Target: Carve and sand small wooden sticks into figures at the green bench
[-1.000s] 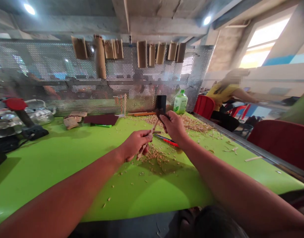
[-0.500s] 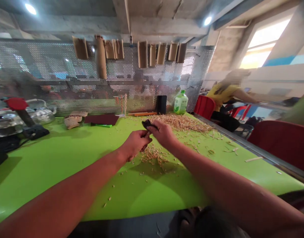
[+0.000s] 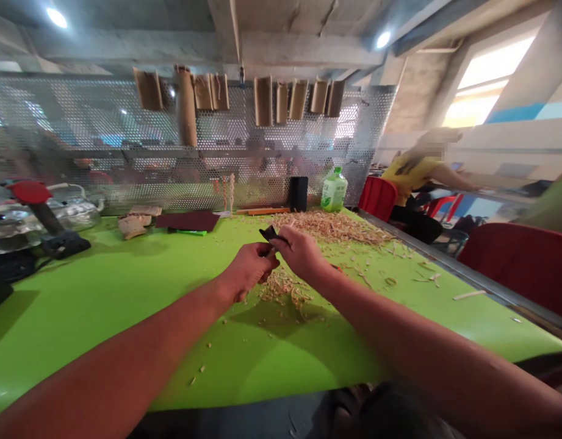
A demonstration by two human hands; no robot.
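Observation:
My left hand (image 3: 249, 271) is curled shut over a thin wooden stick, which its fingers hide almost entirely. My right hand (image 3: 301, 253) pinches a small dark folded piece, perhaps abrasive paper (image 3: 272, 235), close against the left fingers. Both hands hover over a loose heap of pale wood shavings (image 3: 281, 288) on the lime-green table (image 3: 125, 286). A larger shavings pile (image 3: 329, 227) lies just beyond them. Farther back, a black block (image 3: 298, 193) stands upright.
A green-capped plastic bottle (image 3: 334, 190) stands by a perforated metal screen (image 3: 271, 158) hung with brown sleeves. A dark red sheet (image 3: 187, 221) and a red-topped tool on a black base (image 3: 45, 219) lie left. A person in yellow (image 3: 420, 174) sits beyond red chairs (image 3: 378, 198).
Since one second ago, the black block has moved from my right hand to the back of the table. My hands have come closer together, and my right hand now pinches the small dark piece.

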